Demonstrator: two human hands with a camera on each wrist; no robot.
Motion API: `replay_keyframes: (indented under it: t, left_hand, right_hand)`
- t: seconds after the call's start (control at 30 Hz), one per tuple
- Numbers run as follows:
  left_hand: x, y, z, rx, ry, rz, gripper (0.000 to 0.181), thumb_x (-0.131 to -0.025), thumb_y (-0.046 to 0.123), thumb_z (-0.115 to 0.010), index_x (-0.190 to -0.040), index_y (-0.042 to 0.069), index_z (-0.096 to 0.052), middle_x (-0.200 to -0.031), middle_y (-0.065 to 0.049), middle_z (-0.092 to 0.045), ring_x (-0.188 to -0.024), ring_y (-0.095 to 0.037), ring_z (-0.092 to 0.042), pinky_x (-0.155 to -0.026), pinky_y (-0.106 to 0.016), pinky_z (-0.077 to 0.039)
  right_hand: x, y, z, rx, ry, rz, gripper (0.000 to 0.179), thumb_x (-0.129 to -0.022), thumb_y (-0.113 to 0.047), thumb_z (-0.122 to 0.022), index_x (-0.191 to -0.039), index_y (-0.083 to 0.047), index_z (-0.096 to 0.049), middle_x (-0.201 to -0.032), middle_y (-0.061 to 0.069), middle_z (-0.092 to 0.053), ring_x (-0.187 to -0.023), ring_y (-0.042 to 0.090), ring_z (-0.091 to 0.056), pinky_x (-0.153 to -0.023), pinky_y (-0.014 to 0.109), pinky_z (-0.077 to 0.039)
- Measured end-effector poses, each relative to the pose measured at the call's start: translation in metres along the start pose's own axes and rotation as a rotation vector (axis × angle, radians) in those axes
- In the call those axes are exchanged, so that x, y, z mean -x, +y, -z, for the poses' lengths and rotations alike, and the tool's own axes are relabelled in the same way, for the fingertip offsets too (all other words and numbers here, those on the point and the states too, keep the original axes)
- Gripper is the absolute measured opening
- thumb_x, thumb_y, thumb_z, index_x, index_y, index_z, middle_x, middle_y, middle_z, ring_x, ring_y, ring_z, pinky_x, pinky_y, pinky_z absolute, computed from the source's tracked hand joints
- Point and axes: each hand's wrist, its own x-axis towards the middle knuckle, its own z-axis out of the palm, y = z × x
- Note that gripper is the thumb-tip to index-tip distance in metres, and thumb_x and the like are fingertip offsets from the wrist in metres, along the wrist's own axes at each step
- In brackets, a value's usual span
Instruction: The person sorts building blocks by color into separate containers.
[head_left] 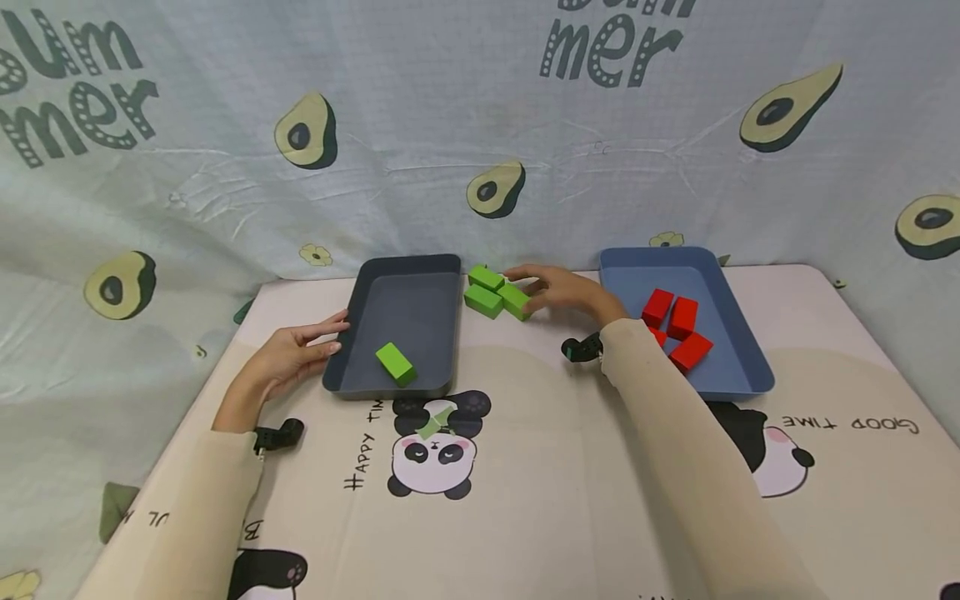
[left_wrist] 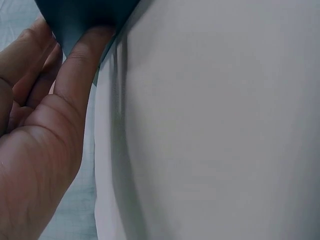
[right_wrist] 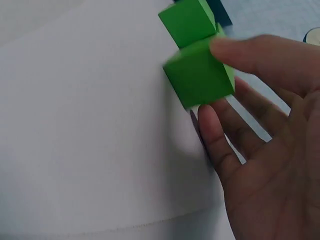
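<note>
At the left, a dark grey tray [head_left: 401, 304] holds one green block [head_left: 395, 364]. My left hand [head_left: 288, 357] rests its fingertips and thumb on the tray's left side, fingers fairly straight. The left wrist view shows the thumb [left_wrist: 82, 62] against the tray wall [left_wrist: 80, 17]. Right of this tray, a green block [head_left: 485, 277] and another green block [head_left: 482, 301] lie close together. Beside them, my right hand [head_left: 562, 292] pinches a third green block [head_left: 514, 301] between thumb and fingers. That block [right_wrist: 197, 77] shows between the fingertips in the right wrist view.
A blue tray [head_left: 738, 350] at the right holds several red blocks [head_left: 683, 317], partly hidden by my right sleeve [head_left: 675, 433]. A cloth backdrop [head_left: 420, 108] with avocado prints hangs behind the table [head_left: 540, 500]. Both wrists wear small black cameras.
</note>
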Motion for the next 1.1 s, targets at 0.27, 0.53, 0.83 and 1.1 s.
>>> replay_keyframes:
  t: [0.27, 0.53, 0.83, 1.1]
  left_hand:
    - [0.002, -0.002, 0.000, 0.009, 0.007, -0.005, 0.060, -0.100, 0.006, -0.064, -0.154, 0.000, -0.040, -0.169, 0.002, -0.019, -0.123, 0.009, -0.051, -0.090, -0.019, -0.055]
    - [-0.002, 0.000, -0.002, 0.003, 0.012, -0.013, 0.058, -0.100, 0.007, -0.064, -0.153, 0.000, -0.041, -0.168, 0.002, -0.020, -0.124, 0.006, -0.051, -0.089, -0.018, -0.055]
    - [0.000, 0.003, 0.001, 0.014, 0.013, -0.002, 0.060, -0.100, 0.006, -0.065, -0.154, 0.000, -0.040, -0.169, 0.002, -0.019, -0.126, 0.006, -0.051, -0.090, -0.019, -0.055]
    - [-0.002, -0.001, 0.001, 0.034, -0.007, 0.001, 0.060, -0.099, 0.005, -0.065, -0.154, -0.002, -0.039, -0.169, 0.000, -0.018, -0.121, 0.009, -0.054, -0.092, -0.022, -0.055]
  right_hand:
    - [-0.001, 0.005, 0.003, -0.001, -0.079, -0.037, 0.078, -0.089, -0.010, -0.077, -0.156, -0.007, -0.037, -0.157, 0.020, -0.038, -0.139, 0.038, -0.045, -0.114, 0.052, -0.039]
    - [-0.009, 0.003, 0.005, 0.163, -0.107, -0.036, 0.071, -0.088, -0.016, -0.080, -0.148, -0.001, -0.046, -0.133, 0.016, -0.052, -0.116, 0.029, -0.054, -0.099, 0.039, -0.046]
    - [-0.008, -0.004, 0.009, 0.168, -0.162, -0.015, 0.071, -0.090, -0.015, -0.079, -0.149, -0.002, -0.042, -0.140, 0.014, -0.048, -0.120, 0.028, -0.051, -0.107, 0.041, -0.044]
    - [-0.002, 0.002, 0.007, 0.095, -0.140, -0.006, 0.068, -0.091, -0.011, -0.078, -0.148, 0.001, -0.045, -0.148, 0.019, -0.048, -0.129, 0.033, -0.052, -0.112, 0.046, -0.043]
